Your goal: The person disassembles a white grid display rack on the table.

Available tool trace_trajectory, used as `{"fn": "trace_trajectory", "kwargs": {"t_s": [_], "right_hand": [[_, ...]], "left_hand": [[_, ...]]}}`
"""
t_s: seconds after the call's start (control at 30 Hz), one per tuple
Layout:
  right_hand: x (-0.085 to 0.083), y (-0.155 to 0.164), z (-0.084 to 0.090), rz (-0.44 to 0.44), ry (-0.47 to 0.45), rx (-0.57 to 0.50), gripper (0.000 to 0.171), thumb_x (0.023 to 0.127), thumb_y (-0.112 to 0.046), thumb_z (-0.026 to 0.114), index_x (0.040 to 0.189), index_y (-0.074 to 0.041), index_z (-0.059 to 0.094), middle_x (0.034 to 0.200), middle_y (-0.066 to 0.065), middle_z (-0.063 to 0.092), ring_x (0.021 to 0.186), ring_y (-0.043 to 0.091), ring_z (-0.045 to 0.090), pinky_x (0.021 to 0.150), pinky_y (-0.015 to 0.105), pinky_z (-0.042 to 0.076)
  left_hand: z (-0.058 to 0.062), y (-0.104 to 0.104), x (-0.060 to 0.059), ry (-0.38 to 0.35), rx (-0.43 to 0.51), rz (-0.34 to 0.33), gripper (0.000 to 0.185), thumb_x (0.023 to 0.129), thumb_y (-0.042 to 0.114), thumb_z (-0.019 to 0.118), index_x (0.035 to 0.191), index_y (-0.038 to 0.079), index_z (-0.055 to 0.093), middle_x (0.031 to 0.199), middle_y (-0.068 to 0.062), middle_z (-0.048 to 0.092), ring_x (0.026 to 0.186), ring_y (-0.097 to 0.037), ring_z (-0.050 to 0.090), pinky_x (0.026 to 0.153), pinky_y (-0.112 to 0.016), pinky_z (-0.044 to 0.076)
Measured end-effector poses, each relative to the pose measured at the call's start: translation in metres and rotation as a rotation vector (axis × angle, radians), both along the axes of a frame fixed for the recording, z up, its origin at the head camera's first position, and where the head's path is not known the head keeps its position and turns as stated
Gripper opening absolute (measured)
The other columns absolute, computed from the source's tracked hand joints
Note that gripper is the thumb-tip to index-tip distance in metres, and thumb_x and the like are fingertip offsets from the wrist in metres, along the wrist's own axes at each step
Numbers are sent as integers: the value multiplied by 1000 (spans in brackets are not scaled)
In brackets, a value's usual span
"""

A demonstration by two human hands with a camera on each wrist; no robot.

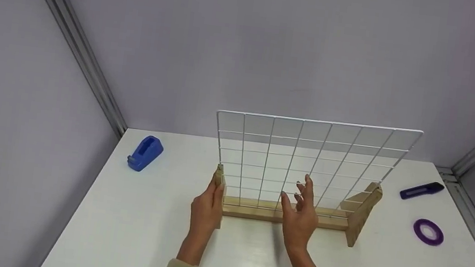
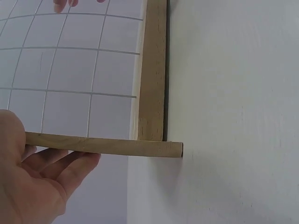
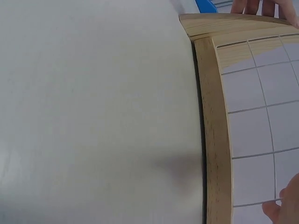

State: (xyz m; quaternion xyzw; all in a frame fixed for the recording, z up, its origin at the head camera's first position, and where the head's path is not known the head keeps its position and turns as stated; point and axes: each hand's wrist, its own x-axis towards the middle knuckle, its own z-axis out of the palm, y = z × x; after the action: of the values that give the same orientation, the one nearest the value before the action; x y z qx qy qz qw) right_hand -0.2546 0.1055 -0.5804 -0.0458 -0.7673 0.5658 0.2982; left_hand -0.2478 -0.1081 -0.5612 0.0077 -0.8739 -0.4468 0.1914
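A white wire grid panel (image 1: pixel 277 156) stands upright in a wooden base made of a long rail (image 1: pixel 250 213) and two side pieces. My left hand (image 1: pixel 206 206) holds the left side piece (image 2: pixel 117 147), thumb on the inner face and fingers along the outer one. In front of the grid is my right hand (image 1: pixel 300 223), its thumb and fingers spread apart and fingertips right at the wires. The right wrist view catches only part of this hand (image 3: pixel 287 205) at its lower right edge. At the far end of the rail, the right side piece (image 1: pixel 361 216) stands untouched.
On the white table (image 1: pixel 126 228), a blue tape dispenser (image 1: pixel 145 154) lies at the back left. A dark box cutter (image 1: pixel 420 191) and a purple tape roll (image 1: pixel 428 232) lie to the right. Grey walls (image 1: pixel 247 53) close off the back and sides.
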Motion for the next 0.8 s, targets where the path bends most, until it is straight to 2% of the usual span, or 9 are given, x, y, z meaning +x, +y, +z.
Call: {"fn": "trace_trajectory", "kwargs": {"t_s": [0.1,0.17,0.23,0.37,0.43,0.5,0.6,0.7,0.8], "right_hand": [[-1,-3,-3,-55,18,12,80,89,-14,80,155,-33,41,137,11,66,111,34,71,97,50,55],[-2,-6,-5,-85,32,37,81,88,-14,81,156,-31,40,136,10,66,109,33,71,96,47,56],[-3,-8,-6,-108,52,61,82,87,-15,82,156,-29,40,135,10,67,107,33,71,96,45,56],[-6,-14,-9,-162,86,116,82,86,-14,82,156,-22,41,129,9,68,102,33,72,94,44,56],[-7,-16,-9,-180,95,124,81,86,-13,82,156,-21,41,126,8,68,100,32,72,94,46,57],[-8,-17,-8,-189,97,122,80,87,-14,82,155,-21,42,125,7,68,100,31,72,94,46,56],[-11,-17,-6,-183,96,109,78,88,-17,81,155,-23,42,123,6,68,101,30,71,94,47,56],[-11,-16,-6,-181,94,100,77,88,-17,81,154,-23,43,121,7,68,99,30,71,92,48,56],[-9,-17,-6,-175,86,89,77,86,-15,83,152,-23,45,119,6,69,97,29,71,91,49,57]], "left_hand": [[-2,0,0,-22,-10,-7,49,109,30,48,142,-5,54,67,-4,61,60,-10,47,58,-31,49],[-2,-1,0,-24,-12,-10,48,108,31,49,142,-3,54,64,1,57,58,-8,45,55,-28,44],[-2,-1,-1,-15,-13,-10,47,108,31,49,142,-2,55,66,1,59,58,-8,45,54,-27,44],[-4,-2,0,1,-8,-14,48,108,30,50,145,-1,53,79,-7,72,64,-10,54,60,-29,52],[-4,-2,1,6,-5,-19,48,108,29,50,145,-1,52,93,-12,76,71,-14,64,66,-33,58],[-3,-3,0,9,3,-32,49,108,29,50,147,-1,50,107,-17,76,85,-20,73,74,-37,62],[-3,-3,-1,8,14,-49,50,108,29,51,150,1,47,125,-22,70,104,-30,74,83,-42,62],[-4,-4,-1,-17,24,-65,52,108,28,52,152,2,44,131,-22,67,111,-32,71,86,-42,62],[-6,-5,1,-37,24,-65,52,108,27,52,152,1,43,128,-22,68,108,-30,72,84,-41,62]]}}
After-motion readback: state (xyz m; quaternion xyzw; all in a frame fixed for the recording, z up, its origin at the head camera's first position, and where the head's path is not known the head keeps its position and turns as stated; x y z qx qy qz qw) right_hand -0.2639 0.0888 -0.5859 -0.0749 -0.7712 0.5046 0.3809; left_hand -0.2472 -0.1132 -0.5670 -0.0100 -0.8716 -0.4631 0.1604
